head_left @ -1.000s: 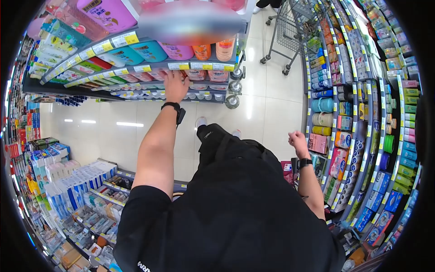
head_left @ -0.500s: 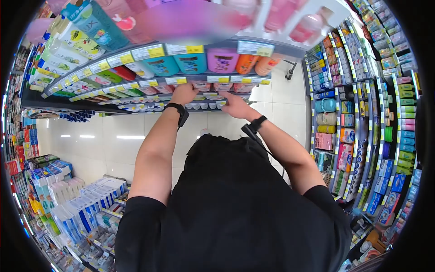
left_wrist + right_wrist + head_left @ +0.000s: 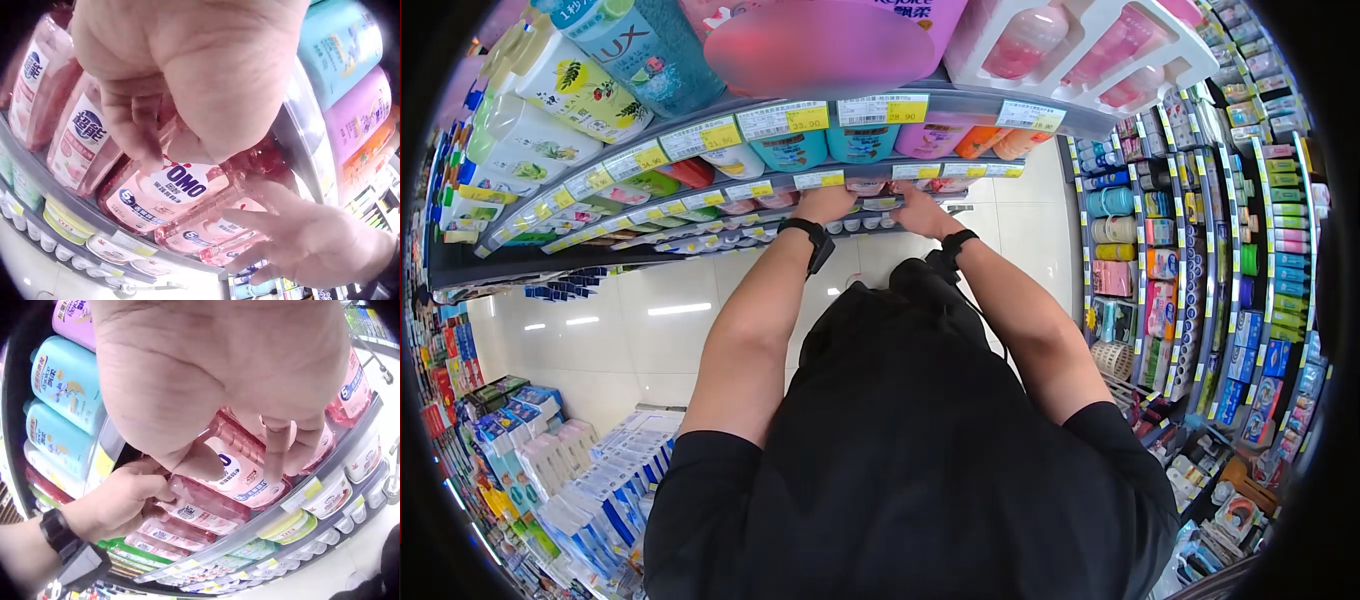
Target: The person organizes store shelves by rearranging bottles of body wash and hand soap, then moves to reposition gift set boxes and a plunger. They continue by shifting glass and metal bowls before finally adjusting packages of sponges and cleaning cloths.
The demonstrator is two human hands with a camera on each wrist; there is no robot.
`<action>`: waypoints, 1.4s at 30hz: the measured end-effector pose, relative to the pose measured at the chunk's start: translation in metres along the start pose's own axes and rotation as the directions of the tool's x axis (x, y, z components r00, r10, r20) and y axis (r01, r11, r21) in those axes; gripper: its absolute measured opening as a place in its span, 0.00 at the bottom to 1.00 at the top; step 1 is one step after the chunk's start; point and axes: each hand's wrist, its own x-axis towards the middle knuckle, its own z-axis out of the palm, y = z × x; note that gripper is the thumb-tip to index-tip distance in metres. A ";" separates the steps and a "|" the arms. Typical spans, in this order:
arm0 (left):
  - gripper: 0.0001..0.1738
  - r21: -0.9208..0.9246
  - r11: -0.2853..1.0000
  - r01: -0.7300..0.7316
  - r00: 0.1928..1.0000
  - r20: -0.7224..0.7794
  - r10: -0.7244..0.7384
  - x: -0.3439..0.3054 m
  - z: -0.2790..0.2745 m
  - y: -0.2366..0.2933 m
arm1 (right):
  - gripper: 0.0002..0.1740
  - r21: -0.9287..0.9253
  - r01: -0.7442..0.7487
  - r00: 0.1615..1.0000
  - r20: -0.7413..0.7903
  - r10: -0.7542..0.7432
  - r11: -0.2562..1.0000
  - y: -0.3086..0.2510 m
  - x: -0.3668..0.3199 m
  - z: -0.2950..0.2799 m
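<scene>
Pink detergent bottles stand in a row on a low shelf. My left hand [image 3: 827, 203] reaches over the front OMO bottle [image 3: 165, 194], fingers bent and thumb around its upper part; the neck is hidden under the palm. Beside it, in the left wrist view, my right hand [image 3: 319, 240] spreads its fingers close to the neighbouring OMO bottle [image 3: 199, 234]. The right wrist view has my right hand's thumb and fingers hanging over an OMO label, while my left hand [image 3: 128, 497] bends at the top of the bottles with a blue-oval label [image 3: 203, 514].
Turquoise shampoo bottles [image 3: 792, 150] and a purple one [image 3: 928, 140] line the shelf above. White tubs [image 3: 331, 497] sit on the shelf below. Price tags run along the shelf edges. Stacked boxes [image 3: 615, 480] stand behind on the left, and another shelf [image 3: 1120, 250] rises at the right.
My right hand has come up from beside the body to the pink bottles next to my left hand. My left hand's fingers have bent downward. The view has moved closer to the shelf.
</scene>
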 end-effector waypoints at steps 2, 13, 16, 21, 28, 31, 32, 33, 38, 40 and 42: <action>0.26 0.014 1.000 0.028 0.998 0.062 -0.029 -0.002 -0.001 0.004 | 0.38 0.017 -0.032 0.999 0.004 0.032 0.999 -0.005 0.006 0.003; 0.30 -0.194 0.981 0.030 0.994 -0.093 -0.049 -0.029 0.026 0.001 | 0.32 -0.036 0.043 0.991 -0.123 -0.047 0.998 0.000 0.017 0.016; 0.30 -0.282 0.953 0.108 0.966 -0.198 -0.168 -0.050 0.016 -0.007 | 0.35 0.050 0.018 0.993 -0.117 -0.012 0.999 -0.007 0.006 0.025; 0.20 -0.206 0.956 0.208 0.956 -0.163 -0.243 -0.051 -0.026 -0.036 | 0.40 0.039 0.084 0.996 -0.026 -0.083 0.996 -0.023 0.009 0.040; 0.22 -0.016 0.979 0.203 0.978 0.062 -0.201 -0.024 -0.016 -0.076 | 0.37 -0.096 0.057 0.998 0.019 -0.055 0.994 -0.037 0.038 0.053; 0.23 -0.016 0.972 0.232 0.972 0.032 -0.232 -0.025 -0.014 -0.071 | 0.37 -0.106 0.043 0.993 0.115 -0.031 0.993 -0.040 0.045 0.050; 0.22 -0.076 0.979 0.191 0.981 -0.022 -0.194 -0.028 -0.013 -0.069 | 0.37 -0.108 0.047 0.992 0.118 -0.034 0.993 -0.042 0.045 0.051; 0.21 -0.133 0.980 0.146 0.984 -0.079 -0.158 -0.031 -0.015 -0.066 | 0.37 -0.095 0.077 0.992 0.106 -0.067 0.992 -0.044 0.045 0.053; 0.23 -0.113 0.979 0.169 0.978 -0.106 -0.181 -0.032 0.000 -0.066 | 0.38 -0.086 0.125 0.986 0.120 -0.114 0.988 -0.054 0.049 0.059; 0.26 -0.123 0.979 0.165 0.972 -0.146 -0.182 -0.035 0.006 -0.071 | 0.40 -0.117 0.064 0.987 0.157 -0.045 0.991 -0.060 0.051 0.059; 0.26 -0.185 0.972 0.144 0.944 -0.268 -0.191 -0.046 0.009 -0.076 | 0.39 -0.058 0.097 0.987 0.135 -0.088 0.994 -0.064 0.041 0.056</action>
